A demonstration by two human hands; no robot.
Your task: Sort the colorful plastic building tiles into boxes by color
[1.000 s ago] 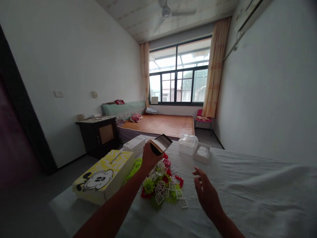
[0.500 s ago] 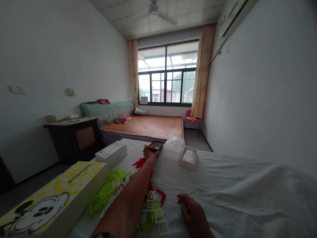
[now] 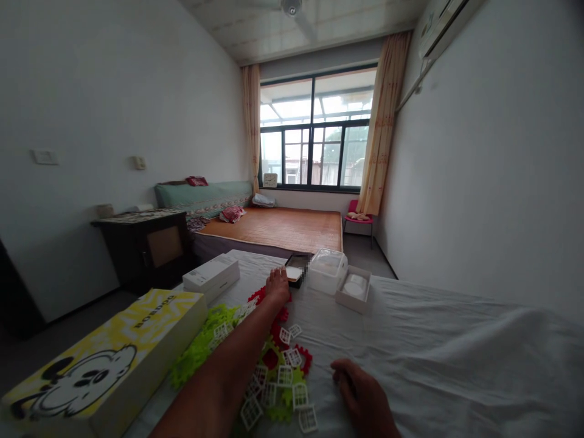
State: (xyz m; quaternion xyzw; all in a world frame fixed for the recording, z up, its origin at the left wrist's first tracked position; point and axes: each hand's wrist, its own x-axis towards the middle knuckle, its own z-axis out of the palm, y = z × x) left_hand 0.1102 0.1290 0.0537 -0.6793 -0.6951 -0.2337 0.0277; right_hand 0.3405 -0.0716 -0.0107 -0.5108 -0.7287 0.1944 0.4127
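My left hand [image 3: 277, 286] reaches far across the cloth-covered surface. Its fingers are closed at the left edge of a pale card-like piece [image 3: 294, 274], which slants over a small black open box [image 3: 297, 263]; the exact grip is partly hidden. My right hand [image 3: 362, 392] rests on the cloth at the near side, loosely curled, thumb and index finger apart, with nothing visible between them. Between the hands and under the left forearm lie red toothed plastic pieces [image 3: 305, 360], green toothed pieces [image 3: 194, 353] and several white window-shaped plastic pieces [image 3: 300, 395].
Left of the pieces lie a yellow and white cartoon box [image 3: 109, 359] and a white box [image 3: 212, 274]. A clear plastic container [image 3: 327, 269] and an open pale box [image 3: 353, 289] with a round white item stand right of the black box. Wrinkled cloth [image 3: 447, 353] spreads rightward.
My left hand has drawn slightly nearer, and the piece at its fingers now shows its pale face over the black box. My right hand stays on the cloth. The view has shifted a little left.
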